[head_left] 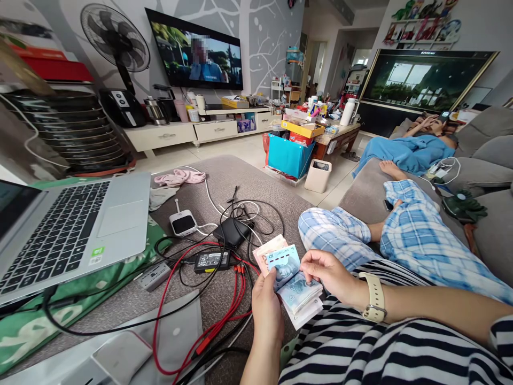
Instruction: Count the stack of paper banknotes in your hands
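Observation:
My left hand [266, 307] is closed around a stack of banknotes [289, 278], gripping it from below with the thumb on top. My right hand [328, 275], with a cream watch at the wrist, pinches the right edge of the top bluish note. The stack is fanned, with pinkish notes showing behind the blue ones. Both hands are in front of my striped shirt, above my lap.
A tangle of red and black cables [216, 267] with a black power brick [212, 261] and a white charger [183, 222] lies on the grey surface. An open laptop [80, 224] sits at left. Another person lies on the sofa [417, 149] at right.

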`<state>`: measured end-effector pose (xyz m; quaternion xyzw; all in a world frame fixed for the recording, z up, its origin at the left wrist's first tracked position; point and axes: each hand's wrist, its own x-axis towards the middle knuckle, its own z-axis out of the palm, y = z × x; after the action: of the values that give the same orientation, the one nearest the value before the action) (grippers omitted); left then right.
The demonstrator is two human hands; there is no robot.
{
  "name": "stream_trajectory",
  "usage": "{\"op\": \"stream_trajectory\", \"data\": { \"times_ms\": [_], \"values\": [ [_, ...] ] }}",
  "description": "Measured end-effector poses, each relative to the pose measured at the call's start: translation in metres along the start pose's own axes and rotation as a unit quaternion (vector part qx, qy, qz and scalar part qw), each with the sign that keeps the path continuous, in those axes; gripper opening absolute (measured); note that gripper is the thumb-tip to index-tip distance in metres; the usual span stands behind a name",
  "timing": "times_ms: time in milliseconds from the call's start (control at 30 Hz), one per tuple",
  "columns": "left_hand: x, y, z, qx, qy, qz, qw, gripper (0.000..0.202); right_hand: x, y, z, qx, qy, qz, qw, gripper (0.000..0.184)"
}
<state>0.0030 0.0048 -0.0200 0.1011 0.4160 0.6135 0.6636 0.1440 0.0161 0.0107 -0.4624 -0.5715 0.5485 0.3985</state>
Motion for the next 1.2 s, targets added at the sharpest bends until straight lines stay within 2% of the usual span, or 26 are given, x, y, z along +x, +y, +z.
{"op": "stream_trajectory", "data": {
  "times_ms": [233,533,733,1000,1200],
  "values": [
    [0.001,-0.001,-0.002,0.005,-0.01,0.016,1.0,0.042,0.001,0.006,-0.001,0.003,0.013,0.007,1.0,0.03],
    [0.002,-0.002,-0.001,0.004,-0.015,0.023,1.0,0.043,0.003,0.014,-0.003,0.027,0.052,0.023,0.998,0.043],
    [0.002,-0.003,-0.002,0.004,-0.028,0.023,0.999,0.04,0.003,0.01,-0.001,0.059,0.044,0.05,0.996,0.028],
    [0.002,-0.004,-0.003,0.007,-0.021,0.016,1.0,0.043,0.003,0.007,0.0,0.038,0.053,0.057,0.996,0.028],
    [0.002,-0.003,-0.002,0.005,-0.019,0.015,1.0,0.042,0.004,0.008,-0.001,0.021,0.055,0.035,0.998,0.029]
  ]
}}
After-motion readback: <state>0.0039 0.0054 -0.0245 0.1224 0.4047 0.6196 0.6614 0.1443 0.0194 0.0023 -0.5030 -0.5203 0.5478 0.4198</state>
